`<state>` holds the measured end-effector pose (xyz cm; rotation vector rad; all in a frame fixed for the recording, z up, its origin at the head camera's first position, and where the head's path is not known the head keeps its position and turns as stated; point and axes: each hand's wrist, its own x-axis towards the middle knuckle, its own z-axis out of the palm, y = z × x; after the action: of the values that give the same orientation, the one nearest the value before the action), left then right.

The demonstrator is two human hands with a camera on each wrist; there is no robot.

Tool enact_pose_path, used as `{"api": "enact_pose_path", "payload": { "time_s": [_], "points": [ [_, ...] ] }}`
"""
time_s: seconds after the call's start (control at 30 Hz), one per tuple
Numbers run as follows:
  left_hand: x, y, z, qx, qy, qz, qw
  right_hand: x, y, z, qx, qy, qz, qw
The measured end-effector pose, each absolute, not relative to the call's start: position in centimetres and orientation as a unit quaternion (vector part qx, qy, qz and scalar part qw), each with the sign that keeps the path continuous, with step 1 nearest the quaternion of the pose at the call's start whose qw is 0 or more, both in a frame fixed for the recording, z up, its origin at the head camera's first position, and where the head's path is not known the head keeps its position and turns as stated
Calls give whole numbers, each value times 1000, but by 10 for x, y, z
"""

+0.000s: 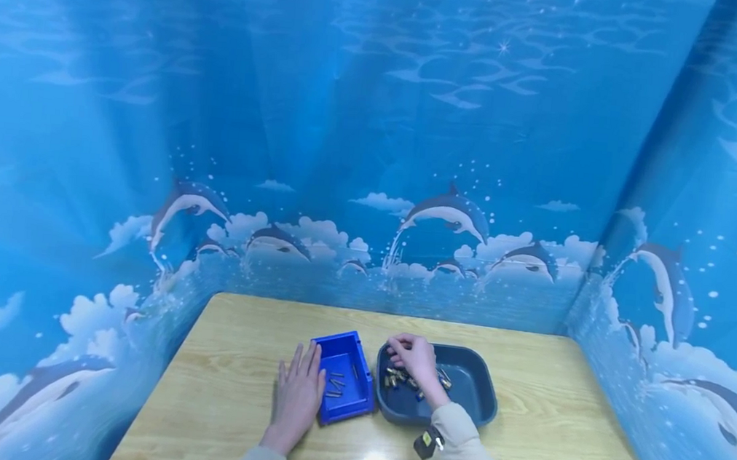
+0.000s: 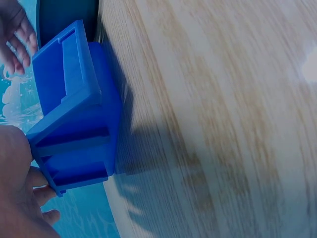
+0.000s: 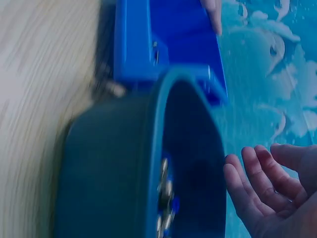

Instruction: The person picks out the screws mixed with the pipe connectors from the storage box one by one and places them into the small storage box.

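Note:
In the head view my left hand (image 1: 298,393) lies along the left side of a blue plastic bin (image 1: 326,341), fingers straight, thumb at the rim. The left wrist view shows the thumb side of that hand against a corner of the bin (image 2: 64,114). Several thin metal pins (image 1: 335,384) lie on the bin's floor. Over the left part of a dark grey-blue basin (image 1: 470,385) is my right hand (image 1: 416,356), fingers loosely bent. No object shows between its fingers (image 3: 255,171) in the right wrist view. Small brass-coloured pieces (image 1: 393,378), some with blue parts, lie in the basin below it.
Bin and basin stand side by side on a wood-grain table (image 1: 241,336). A blue curtain (image 1: 378,114) with dolphins printed on it hangs behind the table and at both sides. A small black device (image 1: 426,443) sits at the right wrist.

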<state>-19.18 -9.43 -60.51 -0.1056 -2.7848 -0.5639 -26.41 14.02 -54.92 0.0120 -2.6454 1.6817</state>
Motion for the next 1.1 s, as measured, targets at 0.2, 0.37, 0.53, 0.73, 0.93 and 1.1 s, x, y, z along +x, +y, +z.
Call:
{"api": "enact_pose_path", "payload": {
  "time_s": [0.2,0.37,0.53,0.73,0.93,1.1],
  "points": [
    [-194,-95,-607,-35,-969,-193,148,-265,172,-555,-16,-876,480,30],
    [-193,-95,-607,-34,-970,-196,140,-266,199,-559,-14,-929,365,59],
    [-194,-95,-607,-33,-970,-197,135,-268,222,-563,14,-959,271,77],
    [-195,-95,-608,-34,-971,-195,135,-272,238,-571,34,-979,193,61],
    [-195,-95,-609,-33,-970,-194,143,-273,244,-575,52,-988,141,32],
    [-194,-95,-608,-36,-966,-205,153,-277,243,-576,71,-989,129,20]
  ]
}}
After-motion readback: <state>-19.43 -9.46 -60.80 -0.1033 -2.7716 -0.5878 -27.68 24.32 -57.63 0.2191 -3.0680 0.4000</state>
